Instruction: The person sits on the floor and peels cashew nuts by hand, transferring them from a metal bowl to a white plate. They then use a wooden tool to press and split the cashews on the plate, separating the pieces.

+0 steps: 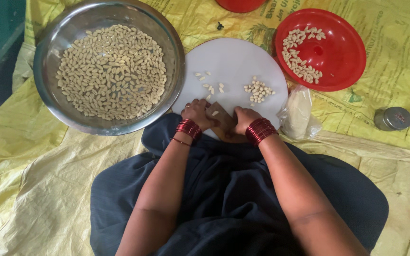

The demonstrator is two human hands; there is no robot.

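My left hand (197,112) and my right hand (244,118) both grip a small brown wooden block (220,116) at the near edge of a round white board (233,61). One pale piece of dough lies on the block. Several small shaped dough pieces (259,90) are heaped on the board just beyond my right hand, with a few loose ones (210,86) beyond my left hand. Red bangles circle both wrists.
A large steel bowl (48,61) full of shaped pieces sits at the left. A red plate (342,52) with more pieces is at the right. A plastic bag of dough (298,113) lies beside the board. A small metal tin (393,118) stands far right. Yellow sheeting covers the floor.
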